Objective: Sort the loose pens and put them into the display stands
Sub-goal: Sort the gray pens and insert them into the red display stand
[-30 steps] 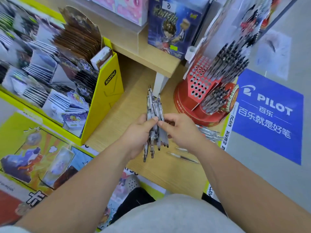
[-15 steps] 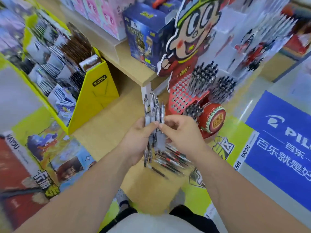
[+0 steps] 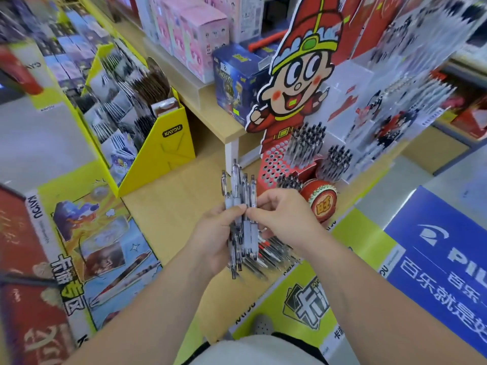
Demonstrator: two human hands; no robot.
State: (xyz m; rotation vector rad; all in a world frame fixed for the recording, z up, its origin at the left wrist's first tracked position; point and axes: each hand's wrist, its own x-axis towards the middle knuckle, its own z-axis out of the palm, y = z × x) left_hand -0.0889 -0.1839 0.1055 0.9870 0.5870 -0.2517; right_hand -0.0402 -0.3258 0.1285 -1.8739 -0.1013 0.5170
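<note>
My left hand [image 3: 214,234] grips a bundle of clear pens [image 3: 241,196], held upright over the wooden display table [image 3: 168,214]. My right hand [image 3: 283,219] pinches the same bundle from the right, thumb and forefinger meeting my left thumb. More loose pens [image 3: 271,252], some with red parts, lie on the table just below my hands. Behind them stands the red pen stand [image 3: 276,164] with rows of round holes, a cartoon figure on top, and clusters of dark-capped pens [image 3: 307,147] in it.
A yellow card display box [image 3: 163,151] stands at the left. A low wooden shelf [image 3: 210,111] behind carries pink and blue boxes. A red drum-shaped base [image 3: 322,205] sits right of my hands. A blue floor sign [image 3: 448,248] lies at the right.
The view has tilted upward and the scene shifted, so the cartoon stand top now shows. Both hands keep the same hold on the pen bundle, raised slightly off the table.
</note>
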